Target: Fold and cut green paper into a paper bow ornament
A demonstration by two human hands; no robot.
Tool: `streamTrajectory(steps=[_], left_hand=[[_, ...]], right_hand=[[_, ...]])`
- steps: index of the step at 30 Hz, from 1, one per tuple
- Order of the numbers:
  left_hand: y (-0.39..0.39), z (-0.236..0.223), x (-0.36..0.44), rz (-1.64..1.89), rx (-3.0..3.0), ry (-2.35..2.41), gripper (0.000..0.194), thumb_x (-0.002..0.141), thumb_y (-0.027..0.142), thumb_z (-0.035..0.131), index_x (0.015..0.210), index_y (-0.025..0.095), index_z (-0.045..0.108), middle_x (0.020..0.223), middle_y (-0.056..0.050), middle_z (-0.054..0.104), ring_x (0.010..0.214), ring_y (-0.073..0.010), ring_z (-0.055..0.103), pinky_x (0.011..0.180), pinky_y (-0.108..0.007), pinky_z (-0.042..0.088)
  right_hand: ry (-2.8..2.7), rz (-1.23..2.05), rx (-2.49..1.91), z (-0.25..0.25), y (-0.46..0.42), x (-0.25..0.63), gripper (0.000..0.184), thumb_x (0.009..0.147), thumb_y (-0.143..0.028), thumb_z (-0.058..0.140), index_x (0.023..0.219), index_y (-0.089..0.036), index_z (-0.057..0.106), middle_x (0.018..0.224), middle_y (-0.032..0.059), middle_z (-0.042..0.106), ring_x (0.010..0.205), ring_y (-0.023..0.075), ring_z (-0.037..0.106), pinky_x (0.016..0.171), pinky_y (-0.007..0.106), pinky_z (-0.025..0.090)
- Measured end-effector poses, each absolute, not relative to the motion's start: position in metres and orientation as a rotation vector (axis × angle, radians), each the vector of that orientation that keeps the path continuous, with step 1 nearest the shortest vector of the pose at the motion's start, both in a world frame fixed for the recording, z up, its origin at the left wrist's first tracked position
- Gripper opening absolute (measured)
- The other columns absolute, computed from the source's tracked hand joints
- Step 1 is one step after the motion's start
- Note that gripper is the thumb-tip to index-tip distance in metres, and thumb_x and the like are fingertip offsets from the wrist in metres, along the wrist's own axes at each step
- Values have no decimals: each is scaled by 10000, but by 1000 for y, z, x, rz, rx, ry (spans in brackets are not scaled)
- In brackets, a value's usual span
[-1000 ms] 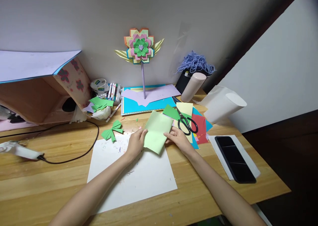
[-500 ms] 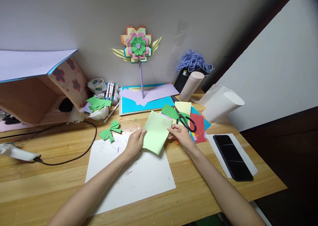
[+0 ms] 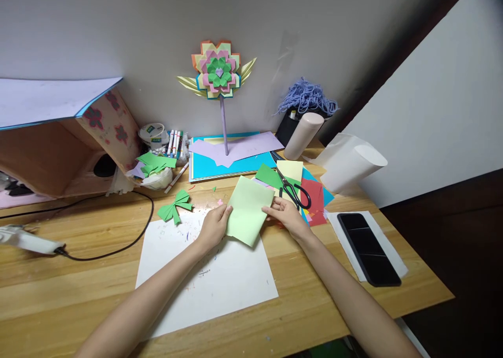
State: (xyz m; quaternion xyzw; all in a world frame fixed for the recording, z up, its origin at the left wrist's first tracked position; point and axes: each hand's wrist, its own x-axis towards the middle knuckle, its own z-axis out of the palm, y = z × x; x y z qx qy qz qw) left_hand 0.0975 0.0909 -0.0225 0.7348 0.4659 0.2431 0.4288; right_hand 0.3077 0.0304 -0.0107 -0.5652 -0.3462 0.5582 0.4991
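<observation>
A pale green folded sheet of paper [image 3: 248, 211] is held up over the far right part of a white sheet [image 3: 204, 284]. My left hand [image 3: 215, 226] pinches its left edge, thumb on top. On its right edge my right hand [image 3: 286, 216] has closed thumb and fingers. Just beyond the right hand lie black-handled scissors [image 3: 293, 190] on a pile of coloured paper pieces, among them a red one [image 3: 316, 198]. A green paper bow shape [image 3: 175, 207] rests at the far left edge of the white sheet.
At the back a paper flower [image 3: 219, 72] rises on a purple stem over blue sheets [image 3: 204, 172]. A phone [image 3: 368, 250] lies on the right. On the left are an open box [image 3: 113, 127], a white glue gun [image 3: 31, 241] and its black cable [image 3: 147, 224].
The right thumb has slid slightly inward over the pale green paper's edge. Both hands otherwise keep the same hold and place.
</observation>
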Motion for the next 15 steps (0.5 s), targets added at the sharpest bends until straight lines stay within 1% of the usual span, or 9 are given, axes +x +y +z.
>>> streamTrajectory(steps=[2, 4, 7, 9, 10, 11, 13, 14, 15], left_hand=[[90, -23, 98, 600, 1878, 1194, 376, 876, 446, 318, 618, 198, 435, 583, 5, 483, 572, -155, 444, 549, -254, 294], [89, -24, 99, 588, 1937, 1231, 364, 880, 428, 316, 618, 202, 427, 579, 5, 479, 563, -155, 437, 548, -253, 286], [89, -23, 99, 586, 1986, 1252, 343, 882, 396, 321, 614, 206, 417, 566, 9, 465, 554, -152, 433, 546, -249, 282], [89, -22, 100, 587, 1987, 1251, 335, 880, 385, 323, 611, 207, 412, 566, 10, 462, 556, -152, 434, 547, -247, 285], [89, -22, 100, 585, 1982, 1249, 335, 880, 385, 323, 609, 207, 406, 565, 10, 459, 558, -152, 434, 549, -246, 287], [90, -22, 100, 583, 1977, 1245, 335, 879, 388, 324, 607, 207, 400, 565, 10, 454, 560, -152, 433, 551, -246, 289], [91, -22, 99, 580, 1970, 1229, 335, 877, 396, 323, 610, 207, 392, 567, 11, 447, 563, -151, 431, 559, -247, 291], [91, -23, 99, 578, 1970, 1220, 333, 877, 399, 321, 614, 208, 392, 568, 12, 444, 565, -151, 429, 562, -249, 291], [91, -23, 99, 574, 1971, 1211, 332, 877, 401, 319, 618, 207, 393, 572, 11, 443, 567, -152, 429, 564, -250, 290]], right_hand=[[-850, 1401, -1339, -12, 29, 305, 459, 587, -344, 766, 978, -153, 621, 851, 72, 716, 738, 204, 673, 672, 311, 543], [-859, 1414, -1333, -13, 29, 302, 440, 574, -350, 773, 936, -151, 623, 825, 71, 720, 703, 205, 673, 675, 327, 542], [-842, 1362, -1394, -16, 30, 301, 334, 638, -453, 705, 736, -147, 615, 661, 54, 704, 526, 161, 634, 524, 269, 516], [-836, 1333, -1434, -16, 31, 303, 366, 674, -505, 654, 621, -151, 582, 539, 35, 662, 433, 133, 585, 440, 233, 468], [-839, 1321, -1448, -16, 31, 304, 367, 672, -504, 658, 613, -149, 581, 506, 23, 643, 407, 121, 563, 409, 217, 440], [-847, 1306, -1460, -15, 32, 306, 349, 660, -486, 677, 646, -146, 599, 502, 12, 636, 395, 111, 548, 379, 201, 407], [-868, 1253, -1481, -14, 32, 310, 336, 621, -434, 727, 763, -145, 634, 534, -2, 645, 381, 96, 518, 326, 181, 329], [-879, 1228, -1481, -14, 32, 312, 343, 609, -418, 741, 793, -148, 638, 552, -3, 652, 380, 93, 512, 318, 180, 311], [-888, 1208, -1475, -14, 33, 313, 336, 612, -422, 739, 780, -150, 637, 558, 2, 656, 386, 96, 517, 321, 182, 313]])
